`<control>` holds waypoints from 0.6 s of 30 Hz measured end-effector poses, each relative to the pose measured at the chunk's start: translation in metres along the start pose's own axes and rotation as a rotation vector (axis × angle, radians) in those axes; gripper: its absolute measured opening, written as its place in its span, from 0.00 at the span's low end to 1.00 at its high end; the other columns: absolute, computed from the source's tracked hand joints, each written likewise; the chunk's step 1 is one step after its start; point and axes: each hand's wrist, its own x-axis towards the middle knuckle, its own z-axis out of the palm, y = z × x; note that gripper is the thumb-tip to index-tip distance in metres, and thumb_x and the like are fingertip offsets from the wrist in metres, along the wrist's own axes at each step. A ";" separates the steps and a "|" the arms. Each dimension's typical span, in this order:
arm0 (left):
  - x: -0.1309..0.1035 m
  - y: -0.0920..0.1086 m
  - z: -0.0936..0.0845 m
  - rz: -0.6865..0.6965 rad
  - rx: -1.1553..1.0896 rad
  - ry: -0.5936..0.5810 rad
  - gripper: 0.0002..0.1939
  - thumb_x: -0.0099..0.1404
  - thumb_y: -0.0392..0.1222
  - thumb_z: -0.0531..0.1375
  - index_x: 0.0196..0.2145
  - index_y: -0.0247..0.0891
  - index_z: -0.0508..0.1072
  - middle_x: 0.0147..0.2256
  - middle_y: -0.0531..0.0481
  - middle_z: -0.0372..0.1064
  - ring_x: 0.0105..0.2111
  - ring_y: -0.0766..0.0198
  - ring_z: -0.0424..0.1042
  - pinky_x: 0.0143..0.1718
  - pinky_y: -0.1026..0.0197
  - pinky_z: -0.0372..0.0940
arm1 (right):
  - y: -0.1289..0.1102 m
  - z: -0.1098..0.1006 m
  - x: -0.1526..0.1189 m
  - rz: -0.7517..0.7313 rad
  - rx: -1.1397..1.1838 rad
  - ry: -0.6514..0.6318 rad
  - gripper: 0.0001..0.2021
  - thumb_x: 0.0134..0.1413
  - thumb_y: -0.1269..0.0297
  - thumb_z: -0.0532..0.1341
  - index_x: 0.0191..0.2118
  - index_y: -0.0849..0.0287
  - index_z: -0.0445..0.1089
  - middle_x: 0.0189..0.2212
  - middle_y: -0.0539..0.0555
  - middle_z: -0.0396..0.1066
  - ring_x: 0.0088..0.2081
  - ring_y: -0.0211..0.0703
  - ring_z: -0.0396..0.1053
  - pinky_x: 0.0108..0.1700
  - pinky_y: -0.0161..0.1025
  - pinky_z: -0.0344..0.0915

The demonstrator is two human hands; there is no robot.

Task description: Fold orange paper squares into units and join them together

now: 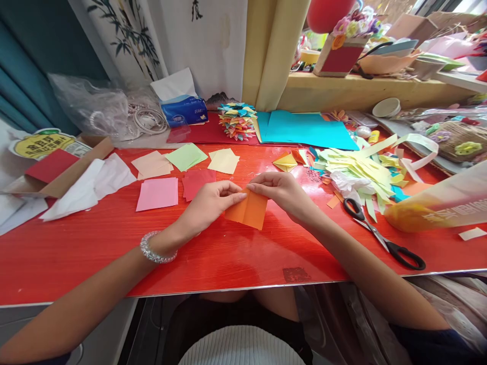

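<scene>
An orange square of paper (pixel 251 209) with a crease down its middle is held above the red table (pixel 213 258). My left hand (pixel 217 202) pinches its upper left edge between thumb and fingers. At the top edge, close to the crease, my right hand (pixel 279 190) grips the same sheet. Left of my hands lie small stacks of square paper: red (pixel 196 181), pink (pixel 157 194), peach (pixel 152 165), green (pixel 186 157) and pale yellow (pixel 223 160). Beyond my right hand rests a folded yellow paper piece (pixel 285 162).
Black-handled scissors (pixel 380 235) lie at the right, near a heap of paper strips (pixel 353 170) and a plastic bag (pixel 437 203). Behind stand a pile of colourful folded pieces (pixel 238 121), blue sheets (pixel 304 131) and a tissue pack (pixel 182 109). A cardboard box (pixel 72 172) sits left.
</scene>
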 end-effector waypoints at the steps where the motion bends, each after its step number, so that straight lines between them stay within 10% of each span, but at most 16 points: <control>1: 0.000 0.000 0.000 -0.007 0.013 -0.001 0.14 0.56 0.50 0.63 0.32 0.35 0.74 0.31 0.50 0.72 0.31 0.65 0.68 0.31 0.64 0.61 | 0.000 0.000 0.000 0.001 0.002 0.000 0.10 0.52 0.59 0.62 0.31 0.63 0.73 0.29 0.53 0.72 0.31 0.38 0.65 0.32 0.36 0.59; 18: 0.002 0.001 -0.001 -0.011 -0.069 0.049 0.14 0.53 0.49 0.66 0.28 0.34 0.73 0.28 0.51 0.69 0.29 0.66 0.66 0.31 0.64 0.59 | -0.002 0.005 0.000 -0.037 -0.044 -0.006 0.10 0.51 0.59 0.63 0.33 0.62 0.72 0.30 0.53 0.73 0.33 0.39 0.69 0.33 0.35 0.64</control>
